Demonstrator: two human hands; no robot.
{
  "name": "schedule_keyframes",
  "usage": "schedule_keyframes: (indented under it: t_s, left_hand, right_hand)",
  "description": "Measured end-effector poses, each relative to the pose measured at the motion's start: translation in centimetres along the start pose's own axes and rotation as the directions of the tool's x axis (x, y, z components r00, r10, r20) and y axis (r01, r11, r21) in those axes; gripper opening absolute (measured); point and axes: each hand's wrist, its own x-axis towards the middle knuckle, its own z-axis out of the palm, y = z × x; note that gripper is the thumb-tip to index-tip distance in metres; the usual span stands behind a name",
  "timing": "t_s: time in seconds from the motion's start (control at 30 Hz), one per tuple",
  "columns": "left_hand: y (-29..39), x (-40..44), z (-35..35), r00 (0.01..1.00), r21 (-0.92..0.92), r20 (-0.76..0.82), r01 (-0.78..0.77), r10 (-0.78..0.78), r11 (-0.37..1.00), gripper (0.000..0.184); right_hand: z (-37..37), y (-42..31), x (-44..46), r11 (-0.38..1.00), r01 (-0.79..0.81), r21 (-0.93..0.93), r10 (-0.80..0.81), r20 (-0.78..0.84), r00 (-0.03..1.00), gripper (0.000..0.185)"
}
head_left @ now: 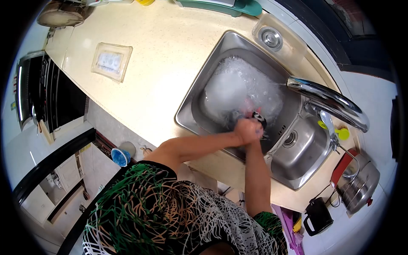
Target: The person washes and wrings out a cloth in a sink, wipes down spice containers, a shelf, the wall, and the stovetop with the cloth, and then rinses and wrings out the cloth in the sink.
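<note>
Both hands meet over the near side of the large sink basin (pixel 187 106), which holds bubbly water (pixel 229 87). My left hand (pixel 247 131) is closed, at the base of a dark item with white markings (pixel 259 120); its kind is blurred. Something reddish (pixel 250 108) shows beside it at the water. My right hand (pixel 253 143) is pressed against the left one and mostly covered by it, so its fingers are hidden. Water comes from the tip of the chrome faucet (pixel 327 100), right of the hands.
A small second basin (pixel 297 161) adjoins on the right. On the counter lies a clear tray (pixel 112 61) at left. A lidded pot (pixel 361 185), black mug-like vessel (pixel 318 216) and green brush (pixel 342 134) stand at right. A blue-lined bin (pixel 121 157) is on the floor.
</note>
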Motion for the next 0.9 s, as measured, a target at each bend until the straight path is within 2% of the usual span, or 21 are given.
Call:
schedule_keyframes:
  t_s: [0.07, 0.13, 0.17, 0.23, 0.27, 0.3, 0.33, 0.37, 0.4, 0.47, 0.53, 0.57, 0.6, 0.63, 0.67, 0.7, 0.73, 0.8, 0.83, 0.9]
  left_hand:
    - [-3.5, 1.3, 0.9, 0.997, 0.005, -0.059, 0.048, -0.048, 0.999, 0.022]
    - [-5.7, 3.1, 0.5, 0.958, 0.05, -0.104, 0.273, -0.267, 0.961, 0.027]
    - [-6.5, 3.7, 0.0, 0.959, 0.05, -0.104, 0.271, -0.265, 0.961, 0.027]
    - [-8.1, 4.4, -1.8, 0.97, 0.301, 0.122, 0.167, -0.212, 0.939, 0.019]
    - [-9.4, 4.7, -2.8, 0.97, 0.298, 0.122, 0.165, -0.209, 0.94, 0.019]
    - [-11.3, 4.7, -3.3, 0.996, 0.401, 0.089, -0.064, 0.031, 0.914, 0.028]
    - [-13.0, 4.6, -3.5, 0.958, 0.503, 0.087, -0.278, 0.272, 0.818, 0.037]
    - [-14.2, 4.7, -3.5, 0.957, 0.501, 0.092, -0.283, 0.274, 0.818, 0.037]
    - [-14.4, 5.1, -4.3, 0.996, 0.506, 0.064, -0.087, 0.063, 0.858, 0.045]
    - [-14.5, 5.4, -5.2, 0.989, 0.506, 0.026, 0.114, -0.147, 0.855, 0.055]
    - [-9.0, 5.7, -8.8, 0.96, 0.671, -0.01, 0.213, -0.278, 0.711, 0.07]
    - [-8.9, 5.5, -8.4, 0.958, 0.712, 0.062, 0.155, -0.281, 0.685, 0.075]
    - [-9.6, 5.0, -7.5, 0.958, 0.71, 0.061, 0.156, -0.281, 0.686, 0.075]
    - [-10.4, 4.4, -6.4, 0.985, 0.682, 0.124, 0.005, -0.122, 0.731, 0.076]
    - [-11.2, 3.7, -5.2, 0.983, 0.643, 0.179, -0.148, 0.04, 0.751, 0.077]
    - [-9.5, 3.3, -5.7, 0.972, 0.657, 0.231, -0.118, -0.05, 0.745, 0.077]
    - [-10.7, 3.2, -4.7, 0.971, 0.654, 0.231, -0.115, -0.053, 0.748, 0.077]
    - [-14.5, 3.2, -1.6, 0.948, 0.577, 0.299, -0.091, -0.106, 0.812, 0.079]
    - [-15.3, 3.4, -1.1, 0.949, 0.576, 0.297, -0.088, -0.107, 0.813, 0.079]
    - [-15.2, 3.9, -1.5, 0.949, 0.477, 0.309, -0.098, -0.062, 0.874, 0.082]
  right_hand:
    - [0.6, 1.4, -0.2, 1.0, 0.007, -0.019, -0.007, -0.026, 1.0, 0.056]
    - [1.6, 1.9, -1.1, 0.996, 0.036, -0.078, -0.041, -0.063, 0.997, 0.055]
    - [2.2, 1.9, -1.6, 0.992, 0.052, -0.115, -0.063, -0.091, 0.994, 0.053]
    - [3.1, 1.9, -2.4, 0.969, 0.09, -0.23, -0.131, -0.171, 0.977, 0.048]
    - [3.1, 1.5, -2.4, 0.968, 0.093, -0.232, -0.135, -0.171, 0.976, 0.048]
    - [2.7, 0.7, -2.2, 0.942, 0.158, -0.297, -0.227, -0.213, 0.95, 0.043]
    - [2.2, -0.3, -2.1, 0.908, 0.217, -0.358, -0.317, -0.251, 0.914, 0.038]
    - [2.4, -1.3, -2.7, 0.889, 0.248, -0.386, -0.381, -0.321, 0.867, 0.033]
    - [2.4, -2.3, -3.2, 0.867, 0.271, -0.418, -0.44, -0.388, 0.81, 0.031]
    - [2.3, -3.4, -3.0, 0.817, 0.265, -0.513, -0.533, -0.492, 0.688, 0.036]
    - [1.2, -4.2, -1.5, 0.781, 0.22, -0.585, -0.561, -0.501, 0.659, 0.037]
    - [0.4, -4.2, -0.5, 0.743, 0.17, -0.648, -0.587, -0.509, 0.63, 0.037]
    - [-0.7, -3.7, 0.7, 0.742, 0.17, -0.649, -0.589, -0.508, 0.629, 0.037]
    - [-1.6, -3.1, 1.8, 0.258, 0.092, -0.962, -0.876, -0.193, 0.443, 0.036]
    - [-2.8, -2.6, 2.7, -0.292, -0.1, -0.951, -0.919, 0.25, 0.305, 0.034]
    - [-1.1, -2.2, 1.7, -0.31, -0.153, -0.938, -0.89, 0.23, 0.393, 0.029]
    - [0.4, -2.0, 0.9, -0.312, -0.157, -0.937, -0.889, 0.23, 0.396, 0.029]
    - [2.3, -1.7, -0.2, -0.338, -0.35, -0.874, -0.787, 0.058, 0.614, 0.028]
    - [2.3, -1.8, -0.2, -0.38, -0.332, -0.863, -0.798, 0.124, 0.59, 0.026]
    - [2.6, -2.2, -0.8, -0.352, -0.326, -0.877, -0.79, 0.092, 0.607, 0.025]
